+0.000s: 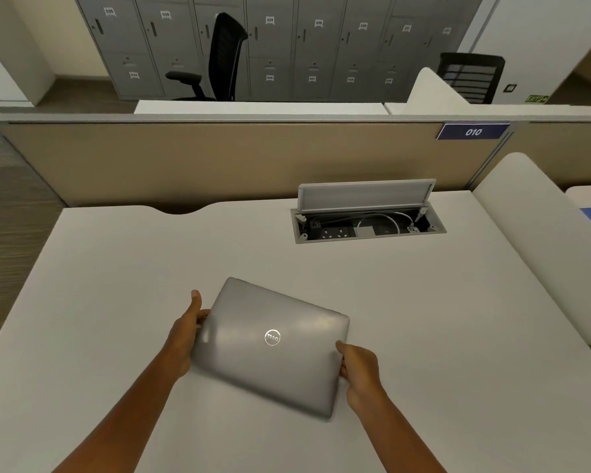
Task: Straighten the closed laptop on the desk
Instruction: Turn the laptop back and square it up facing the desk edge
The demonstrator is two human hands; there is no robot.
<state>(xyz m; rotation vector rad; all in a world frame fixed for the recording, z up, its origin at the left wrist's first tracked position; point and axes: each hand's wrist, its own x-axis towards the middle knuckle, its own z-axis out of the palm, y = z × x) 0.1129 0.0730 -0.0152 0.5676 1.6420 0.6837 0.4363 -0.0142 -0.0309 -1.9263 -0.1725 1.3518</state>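
A closed silver laptop (270, 346) with a round logo on its lid lies on the white desk (440, 319), near the front middle. It is skewed, its long edges running down to the right rather than parallel to the desk's edge. My left hand (185, 331) grips its left short edge, thumb pointing up beside the lid. Thumb on top of the lid, my right hand (359, 368) holds the right short edge.
An open cable box (369, 227) with sockets and a white cable is sunk into the desk behind the laptop, its flap raised. A beige partition (202, 158) closes the desk's far side. A white rounded divider (539, 213) stands at right. Lockers and office chairs stand beyond.
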